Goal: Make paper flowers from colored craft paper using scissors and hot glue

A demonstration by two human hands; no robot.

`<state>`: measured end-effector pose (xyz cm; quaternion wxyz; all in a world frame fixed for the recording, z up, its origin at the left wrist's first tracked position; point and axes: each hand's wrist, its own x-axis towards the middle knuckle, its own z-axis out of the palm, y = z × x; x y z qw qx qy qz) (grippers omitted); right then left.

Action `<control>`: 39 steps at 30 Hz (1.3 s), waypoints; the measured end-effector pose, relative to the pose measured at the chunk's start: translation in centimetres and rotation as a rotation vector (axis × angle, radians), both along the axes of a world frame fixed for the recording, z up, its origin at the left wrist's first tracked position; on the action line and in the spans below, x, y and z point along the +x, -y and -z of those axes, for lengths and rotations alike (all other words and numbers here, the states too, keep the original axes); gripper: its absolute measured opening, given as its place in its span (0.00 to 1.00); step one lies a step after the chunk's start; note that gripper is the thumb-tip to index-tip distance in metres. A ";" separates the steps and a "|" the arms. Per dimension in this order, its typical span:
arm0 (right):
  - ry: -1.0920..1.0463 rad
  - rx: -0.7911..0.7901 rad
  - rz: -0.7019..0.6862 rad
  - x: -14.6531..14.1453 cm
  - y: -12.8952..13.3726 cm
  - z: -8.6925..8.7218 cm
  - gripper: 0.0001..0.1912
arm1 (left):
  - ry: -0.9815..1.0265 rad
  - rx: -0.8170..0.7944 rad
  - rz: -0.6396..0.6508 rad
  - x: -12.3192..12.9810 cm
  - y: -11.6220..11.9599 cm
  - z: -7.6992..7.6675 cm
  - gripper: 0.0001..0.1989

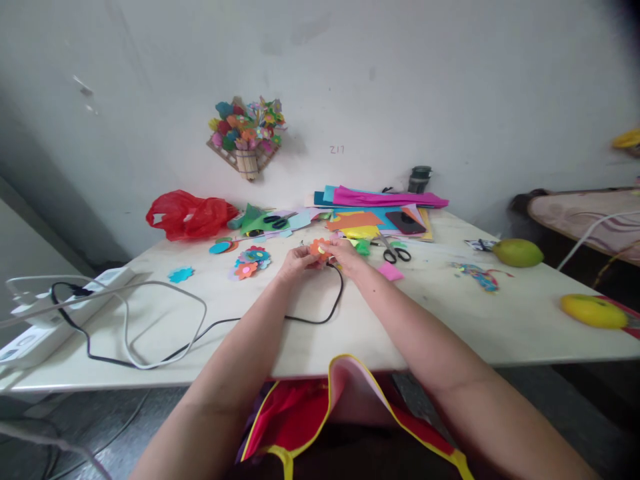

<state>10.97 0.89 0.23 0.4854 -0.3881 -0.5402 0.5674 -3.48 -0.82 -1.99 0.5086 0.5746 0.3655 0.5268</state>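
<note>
An orange paper flower (pixel 319 249) with a yellow centre is held up between my two hands over the middle of the table. My left hand (pixel 298 261) pinches its left side, and my right hand (pixel 344 256) grips its right edge. A black cord (pixel 334 303) runs up to just under my fingers; what it joins there is hidden. Left of my hands lies a pile of cut paper flowers (pixel 253 261) in several colours. Black-handled scissors (pixel 397 255) and a pink paper piece (pixel 391 271) rest just right of my right hand.
A white power strip (pixel 65 313) with looping cables takes up the table's left side. A red plastic bag (pixel 190 215), coloured sheets (pixel 350 220), a dark phone (pixel 406 223) and a second pair of scissors (pixel 278 220) lie at the back. Two yellowish fruits, one a mango (pixel 518 253), sit at right.
</note>
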 end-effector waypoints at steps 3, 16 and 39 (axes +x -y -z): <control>-0.004 -0.005 -0.002 -0.1 0.0 0.0 0.10 | -0.007 -0.001 0.002 0.0 0.1 -0.1 0.15; 0.086 0.008 -0.055 0.6 -0.9 0.4 0.12 | -0.012 -0.028 -0.082 0.1 0.4 -0.5 0.12; 0.066 0.018 -0.017 0.1 -0.1 -0.1 0.11 | -0.012 -0.020 -0.082 0.1 0.5 -0.6 0.12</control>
